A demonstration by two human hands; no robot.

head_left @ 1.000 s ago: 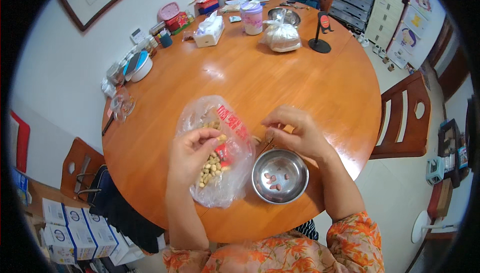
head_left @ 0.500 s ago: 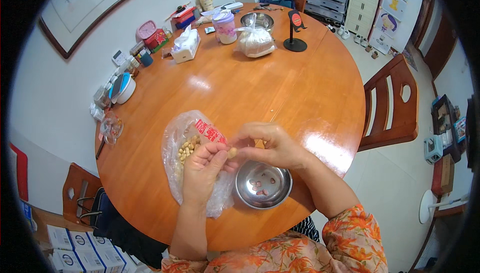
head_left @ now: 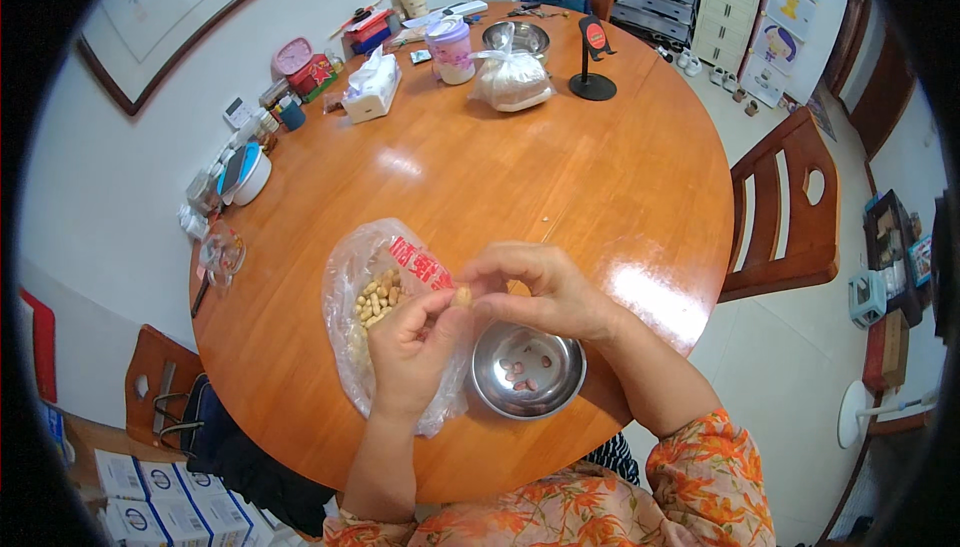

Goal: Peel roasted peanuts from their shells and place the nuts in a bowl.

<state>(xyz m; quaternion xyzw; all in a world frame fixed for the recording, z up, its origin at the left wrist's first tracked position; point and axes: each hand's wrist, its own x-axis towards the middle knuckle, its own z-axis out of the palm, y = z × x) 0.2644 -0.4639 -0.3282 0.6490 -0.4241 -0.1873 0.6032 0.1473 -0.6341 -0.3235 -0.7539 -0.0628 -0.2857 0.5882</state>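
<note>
Between the fingertips of my left hand (head_left: 412, 347) and my right hand (head_left: 530, 289) is a peanut (head_left: 462, 297) in its shell. Both hands are closed in a pinch around it. Under my left hand lies a clear plastic bag (head_left: 352, 257) with red print, and unshelled peanuts (head_left: 378, 297) show inside it. Just below my right hand stands a steel bowl (head_left: 574, 377), with several reddish peanut kernels (head_left: 517, 368) on its bottom.
On the round wooden table (head_left: 600, 187), a tied plastic bag (head_left: 512, 82), a phone stand (head_left: 592, 85), a lidded purple cup (head_left: 450, 52) and a tissue box (head_left: 372, 97) stand at the far side. A wooden chair (head_left: 790, 207) is at the right. Jars and boxes line the wall.
My left hand has turned slightly and its fingers have shifted on the peanut, which now stands more upright between both hands. The bowl and bag stay in place.
</note>
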